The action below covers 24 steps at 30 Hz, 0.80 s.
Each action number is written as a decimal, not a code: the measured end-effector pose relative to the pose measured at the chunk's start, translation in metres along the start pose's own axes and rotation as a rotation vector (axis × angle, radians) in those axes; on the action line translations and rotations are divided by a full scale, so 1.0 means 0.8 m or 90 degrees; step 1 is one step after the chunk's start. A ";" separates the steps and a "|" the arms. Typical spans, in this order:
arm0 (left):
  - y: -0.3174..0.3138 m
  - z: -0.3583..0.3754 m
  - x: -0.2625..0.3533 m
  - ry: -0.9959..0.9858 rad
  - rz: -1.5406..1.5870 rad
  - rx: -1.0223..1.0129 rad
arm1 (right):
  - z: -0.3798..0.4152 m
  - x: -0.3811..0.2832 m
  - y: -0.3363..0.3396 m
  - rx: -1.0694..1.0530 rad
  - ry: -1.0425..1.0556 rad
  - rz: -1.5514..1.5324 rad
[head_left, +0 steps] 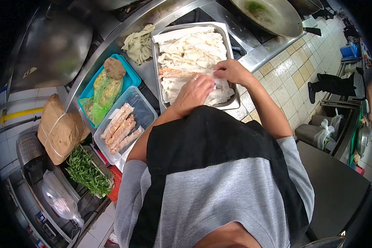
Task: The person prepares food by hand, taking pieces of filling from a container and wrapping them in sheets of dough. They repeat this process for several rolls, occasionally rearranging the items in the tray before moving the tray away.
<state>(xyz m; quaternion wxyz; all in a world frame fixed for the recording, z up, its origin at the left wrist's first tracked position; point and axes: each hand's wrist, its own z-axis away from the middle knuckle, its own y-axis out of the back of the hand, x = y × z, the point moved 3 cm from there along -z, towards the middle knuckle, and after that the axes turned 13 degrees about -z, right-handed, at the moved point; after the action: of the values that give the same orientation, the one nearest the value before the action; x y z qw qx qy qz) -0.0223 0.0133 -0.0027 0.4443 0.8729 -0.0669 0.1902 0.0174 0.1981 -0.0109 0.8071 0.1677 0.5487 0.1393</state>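
Observation:
My left hand (195, 91) and my right hand (231, 72) meet over the near right part of a deep steel tray (156, 68). The fingers of both are bent and closed, close together. A small whitish bit shows between them, too covered to make out. Inside the tray lie layers of pale, flat sheets (192, 47), and an orange-pink filled roll (175, 73) lies across them just beyond my left hand. Below my hands the surface looks shiny and translucent, like plastic film (222, 91).
On my left, a clear container (146, 108) holds several wrapped orange-pink rolls (122, 130). Beside it are a turquoise tray (132, 78) with a green bag, a cloth (138, 44), a paper sack (58, 130) and leafy greens (84, 169). A large pan (273, 18) sits upper right; another person (339, 84) stands far right.

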 end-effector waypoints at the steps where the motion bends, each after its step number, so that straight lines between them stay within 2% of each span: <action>1: -0.002 0.009 0.004 -0.010 0.009 -0.021 | -0.003 0.003 0.002 0.015 0.026 0.009; 5: -0.006 0.040 0.002 -0.025 0.058 -0.132 | -0.006 0.006 0.003 0.022 0.089 0.016; 8: 0.011 0.039 0.002 0.010 -0.030 -0.157 | -0.002 0.006 0.002 -0.034 0.084 -0.028; 11: -0.005 0.044 -0.013 0.255 0.056 -0.082 | 0.005 0.004 -0.004 -0.078 0.083 -0.111; 14: -0.008 0.043 -0.012 0.581 0.408 -0.296 | 0.017 -0.003 -0.013 -0.089 0.107 -0.145; 17: -0.006 0.035 -0.012 0.760 0.645 -0.266 | 0.031 -0.017 -0.022 -0.087 0.115 -0.081; 24: -0.021 0.049 -0.010 0.761 0.715 -0.240 | 0.043 -0.012 -0.033 -0.046 0.069 -0.142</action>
<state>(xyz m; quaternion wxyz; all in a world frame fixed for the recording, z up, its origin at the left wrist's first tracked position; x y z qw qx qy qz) -0.0141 -0.0086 -0.0389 0.3826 0.3737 -0.2753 0.7989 0.0471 0.1659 -0.0023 0.7922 0.0689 0.6015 0.0771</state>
